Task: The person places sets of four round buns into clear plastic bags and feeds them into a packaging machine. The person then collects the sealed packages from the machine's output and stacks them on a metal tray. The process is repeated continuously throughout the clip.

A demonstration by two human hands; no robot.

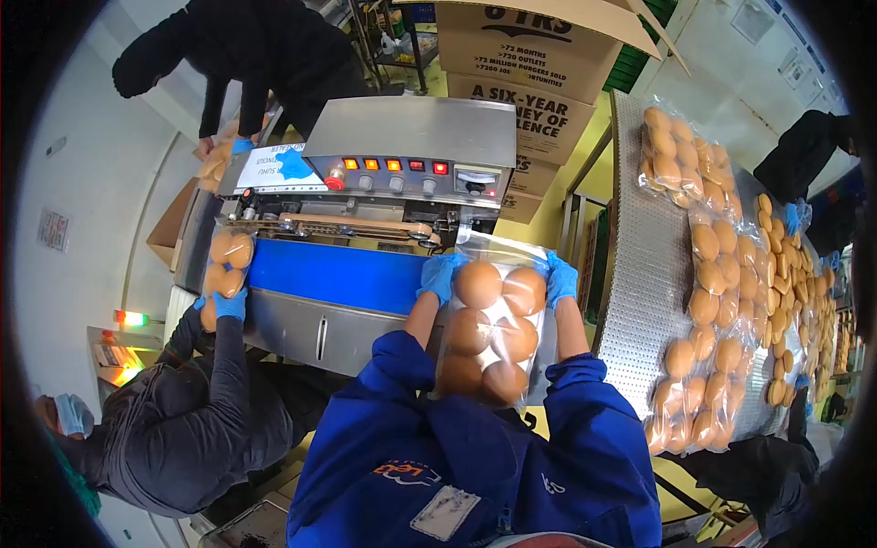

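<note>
Between my two blue-gloved hands hangs a clear plastic bag of burger buns [491, 329], its flat open end toward the sealing machine. My left hand [438, 277] grips the bag's upper left corner, and my right hand [562, 277] grips the upper right corner. Several round brown buns lie in two columns inside. Just beyond the bag stands a steel continuous band sealer [411, 151] with lit switches, knobs and a red button. Its blue conveyor belt [336, 274] runs leftward from beside my left hand.
A co-worker [185, 418] at left holds a bag of buns [229, 257] at the belt's end. Another person [253, 55] bends over bags behind. To my right, a perforated steel table [634, 226] bears bagged buns [712, 397] and loose buns [788, 294]. Printed cardboard boxes [521, 103] are stacked behind the sealer.
</note>
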